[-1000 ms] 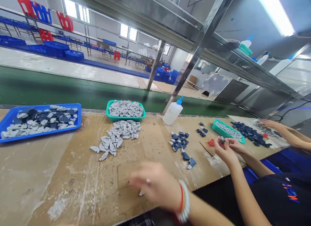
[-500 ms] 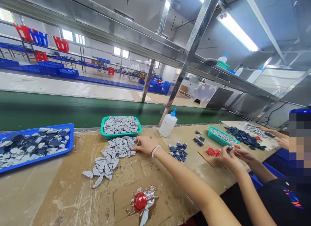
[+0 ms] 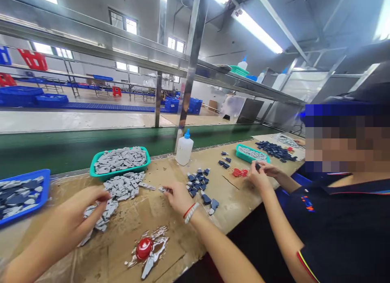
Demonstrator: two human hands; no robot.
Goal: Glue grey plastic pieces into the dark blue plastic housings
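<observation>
On the cardboard-topped bench: left hand has come in since 0.5 s ago, fingers curled into the loose gray pieces; right hand has drawn back from that pile, fingertips pinching one gray piece nr the dark-blue pieces. Pickup appears underway.

A green conveyor belt runs behind the worn workbench. Steel shelving crosses overhead beneath a fluorescent tube. Bright windows pierce the grey far wall, above blue crates.
</observation>
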